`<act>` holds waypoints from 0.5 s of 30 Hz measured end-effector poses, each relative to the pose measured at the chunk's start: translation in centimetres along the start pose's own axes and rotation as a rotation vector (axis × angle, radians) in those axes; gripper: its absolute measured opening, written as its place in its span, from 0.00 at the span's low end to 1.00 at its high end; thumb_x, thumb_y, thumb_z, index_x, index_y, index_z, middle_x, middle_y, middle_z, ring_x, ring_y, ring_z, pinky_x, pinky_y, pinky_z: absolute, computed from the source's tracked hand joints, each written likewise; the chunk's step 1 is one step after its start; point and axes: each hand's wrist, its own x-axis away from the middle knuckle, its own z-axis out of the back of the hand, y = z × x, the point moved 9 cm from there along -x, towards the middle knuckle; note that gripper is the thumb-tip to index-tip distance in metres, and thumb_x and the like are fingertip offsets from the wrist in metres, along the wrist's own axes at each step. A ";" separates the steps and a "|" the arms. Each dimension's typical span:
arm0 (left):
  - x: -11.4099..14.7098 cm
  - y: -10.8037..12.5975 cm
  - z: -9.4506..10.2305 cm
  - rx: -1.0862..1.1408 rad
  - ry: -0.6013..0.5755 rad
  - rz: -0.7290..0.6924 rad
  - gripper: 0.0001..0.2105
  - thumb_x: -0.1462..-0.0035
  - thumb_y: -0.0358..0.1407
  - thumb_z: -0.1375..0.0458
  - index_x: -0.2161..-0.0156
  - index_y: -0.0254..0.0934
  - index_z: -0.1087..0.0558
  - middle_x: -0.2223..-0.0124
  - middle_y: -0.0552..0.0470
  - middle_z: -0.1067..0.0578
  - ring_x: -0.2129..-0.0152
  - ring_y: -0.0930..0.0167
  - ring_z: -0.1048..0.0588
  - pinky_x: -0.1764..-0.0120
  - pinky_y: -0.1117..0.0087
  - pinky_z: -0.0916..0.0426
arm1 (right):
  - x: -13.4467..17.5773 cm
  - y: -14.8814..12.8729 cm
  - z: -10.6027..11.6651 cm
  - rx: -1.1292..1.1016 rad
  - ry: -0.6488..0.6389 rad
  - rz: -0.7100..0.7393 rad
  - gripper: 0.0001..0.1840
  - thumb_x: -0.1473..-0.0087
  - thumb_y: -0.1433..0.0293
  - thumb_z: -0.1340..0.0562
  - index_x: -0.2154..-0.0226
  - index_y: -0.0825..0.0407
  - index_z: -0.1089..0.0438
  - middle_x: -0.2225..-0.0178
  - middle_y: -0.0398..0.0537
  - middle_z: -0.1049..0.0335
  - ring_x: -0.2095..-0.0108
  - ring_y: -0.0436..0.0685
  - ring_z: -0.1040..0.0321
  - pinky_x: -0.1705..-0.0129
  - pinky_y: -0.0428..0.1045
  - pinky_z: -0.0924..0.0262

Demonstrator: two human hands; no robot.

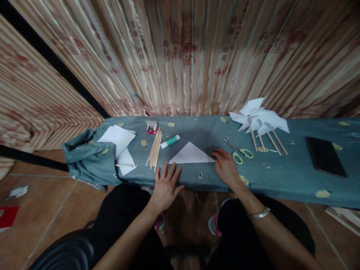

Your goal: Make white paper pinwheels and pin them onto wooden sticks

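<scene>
A white sheet of paper, folded into a triangle, lies flat with its long edge facing me. My left hand is open, its spread fingertips resting by the left corner of that edge. At the opposite corner, my right hand has its fingers curled in and closed on the paper's tip. Just past the right hand are scissors with green handles. A glue stick lies behind the paper's left side, beside a bundle of thin wooden sticks.
Finished paper pinwheels on sticks lie at the back right, with a black flat object farther right. On the left are white paper sheets and a small red-and-white box of small metal pieces. A grey-green cloth covers the narrow table.
</scene>
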 end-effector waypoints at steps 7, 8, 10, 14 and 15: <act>0.3 -0.2 -0.5 0.027 0.061 0.014 0.28 0.38 0.41 0.45 0.35 0.36 0.41 0.33 0.38 0.40 0.34 0.49 0.49 0.40 0.39 0.49 | -0.6 0.4 0.1 -0.116 -0.038 -0.005 0.18 0.42 0.68 0.48 0.58 0.50 0.25 0.50 0.55 0.27 0.49 0.64 0.32 0.44 0.63 0.40; 0.3 -0.2 -0.5 0.032 0.071 0.025 0.27 0.38 0.41 0.45 0.35 0.36 0.40 0.33 0.38 0.40 0.34 0.49 0.49 0.40 0.39 0.50 | -0.6 0.2 0.0 -0.122 -0.054 0.000 0.16 0.42 0.65 0.46 0.59 0.50 0.25 0.50 0.55 0.28 0.49 0.65 0.32 0.43 0.63 0.40; 0.3 -0.2 -0.7 0.047 0.083 0.042 0.26 0.38 0.40 0.46 0.36 0.36 0.39 0.33 0.38 0.40 0.34 0.48 0.49 0.40 0.38 0.50 | -0.7 -0.1 -0.2 -0.122 -0.077 -0.009 0.14 0.45 0.62 0.41 0.62 0.51 0.25 0.49 0.57 0.28 0.47 0.66 0.33 0.43 0.62 0.41; 0.5 -0.4 -0.7 0.103 0.122 0.074 0.26 0.36 0.42 0.48 0.36 0.35 0.40 0.33 0.36 0.41 0.34 0.51 0.50 0.39 0.40 0.50 | -0.8 -0.3 -0.1 -0.241 -0.078 -0.103 0.09 0.48 0.64 0.40 0.67 0.50 0.26 0.49 0.56 0.28 0.50 0.64 0.30 0.46 0.60 0.38; 0.5 -0.4 -0.6 0.121 0.137 0.084 0.26 0.36 0.42 0.49 0.35 0.35 0.41 0.32 0.35 0.42 0.33 0.52 0.50 0.39 0.41 0.50 | -0.8 -0.3 -0.1 -0.296 -0.075 -0.130 0.09 0.48 0.64 0.40 0.67 0.50 0.26 0.50 0.55 0.27 0.52 0.63 0.29 0.48 0.59 0.37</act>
